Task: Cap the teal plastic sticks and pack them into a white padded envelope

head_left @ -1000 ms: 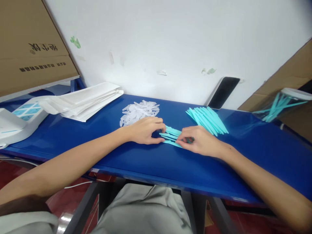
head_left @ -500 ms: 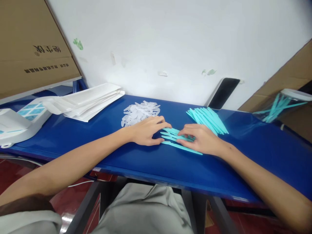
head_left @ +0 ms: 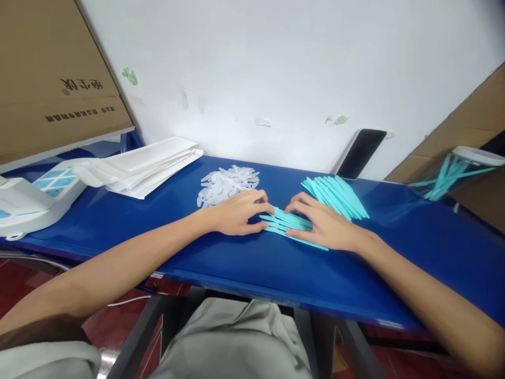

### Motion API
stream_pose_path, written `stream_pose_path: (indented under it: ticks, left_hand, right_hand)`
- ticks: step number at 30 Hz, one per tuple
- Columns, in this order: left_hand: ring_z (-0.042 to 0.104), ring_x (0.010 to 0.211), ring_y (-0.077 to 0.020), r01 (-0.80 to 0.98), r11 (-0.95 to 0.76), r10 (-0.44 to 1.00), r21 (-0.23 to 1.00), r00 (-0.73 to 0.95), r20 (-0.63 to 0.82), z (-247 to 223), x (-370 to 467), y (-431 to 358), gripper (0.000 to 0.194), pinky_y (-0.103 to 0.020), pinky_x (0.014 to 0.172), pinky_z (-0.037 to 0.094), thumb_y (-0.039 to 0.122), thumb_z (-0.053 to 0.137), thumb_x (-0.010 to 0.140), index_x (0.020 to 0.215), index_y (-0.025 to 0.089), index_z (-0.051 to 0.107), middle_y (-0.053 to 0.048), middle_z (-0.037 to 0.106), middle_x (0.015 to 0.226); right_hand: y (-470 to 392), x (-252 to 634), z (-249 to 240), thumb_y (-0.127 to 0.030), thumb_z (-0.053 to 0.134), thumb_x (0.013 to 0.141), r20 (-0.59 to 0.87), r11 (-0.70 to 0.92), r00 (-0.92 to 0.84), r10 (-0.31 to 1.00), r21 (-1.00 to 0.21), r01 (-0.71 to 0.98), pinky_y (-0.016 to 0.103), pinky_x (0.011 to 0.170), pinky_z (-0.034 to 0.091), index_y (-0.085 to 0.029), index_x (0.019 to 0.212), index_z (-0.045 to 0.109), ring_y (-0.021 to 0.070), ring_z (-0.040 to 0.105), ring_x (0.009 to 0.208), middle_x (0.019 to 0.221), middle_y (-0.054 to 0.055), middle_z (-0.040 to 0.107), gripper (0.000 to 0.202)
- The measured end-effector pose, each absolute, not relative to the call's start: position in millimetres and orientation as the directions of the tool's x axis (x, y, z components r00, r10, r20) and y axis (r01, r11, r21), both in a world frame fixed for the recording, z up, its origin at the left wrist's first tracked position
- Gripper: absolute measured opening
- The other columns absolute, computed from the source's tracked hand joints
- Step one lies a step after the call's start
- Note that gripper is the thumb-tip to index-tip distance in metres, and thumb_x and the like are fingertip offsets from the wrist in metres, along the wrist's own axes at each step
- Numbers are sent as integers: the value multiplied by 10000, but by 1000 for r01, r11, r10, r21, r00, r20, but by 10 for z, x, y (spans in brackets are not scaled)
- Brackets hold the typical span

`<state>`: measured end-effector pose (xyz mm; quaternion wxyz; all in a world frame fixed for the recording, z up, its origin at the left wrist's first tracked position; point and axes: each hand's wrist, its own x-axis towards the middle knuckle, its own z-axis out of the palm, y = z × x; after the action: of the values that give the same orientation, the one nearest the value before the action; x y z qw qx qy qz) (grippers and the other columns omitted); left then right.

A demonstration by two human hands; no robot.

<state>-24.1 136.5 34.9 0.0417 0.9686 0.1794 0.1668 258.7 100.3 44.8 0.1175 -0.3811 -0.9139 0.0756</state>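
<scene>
Several slim teal plastic sticks (head_left: 294,220), with notched left ends like eyebrow razors, lie side by side on the blue table. My left hand (head_left: 242,212) has its thumb and fingers closed around their left ends. From the other side, my right hand (head_left: 321,221) spans the row, thumb on the near edge and fingers on the far edge. Just behind my left hand is a heap of small translucent white pieces (head_left: 226,184). A bigger pile of teal sticks (head_left: 337,195) lies beyond my right hand.
White paper sleeves (head_left: 145,163) and a white device with blue panels (head_left: 43,195) occupy the left side. A phone (head_left: 361,152) leans on the white wall (head_left: 252,63). At far right a clear tub (head_left: 473,163) holds more teal sticks. Cardboard boxes (head_left: 51,63) flank the table (head_left: 221,263).
The teal sticks between my hands have drawn closer together into a tighter row. My right hand's fingers have spread wider, moving to the far edge of the row.
</scene>
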Motion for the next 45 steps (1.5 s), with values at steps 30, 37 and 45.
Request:
stream_pose_path:
  ticks: [30,37,45]
  left_hand:
    - [570,983,-255,324,-936,352,137,879,322,348,-250,1369,371,-410,936,460,402,519,988,1255,181,650,-147,581,1182]
    - [561,1028,-274,413,-900,435,136,843,317,351,-259,1374,479,-417,928,453,479,502,999,1344,165,610,-145,590,1184]
    - [558,956,-257,477,-865,499,154,790,357,334,-251,1378,382,-413,897,449,486,505,985,1133,158,634,-129,603,1111]
  right_hand:
    - [1073,2592,354,-385,459,1059,323,733,-660,678,-223,643,489,989,522,-227,1359,618,302,622,1182,1301,145,640,374]
    - [1130,2607,262,-355,486,1045,302,744,-683,665,-184,643,450,891,548,-193,1198,718,276,673,1014,1106,122,709,321]
    - [1156,2600,283,-338,494,1039,287,692,-633,719,-223,686,364,762,560,-180,1170,738,221,687,844,1009,98,703,319]
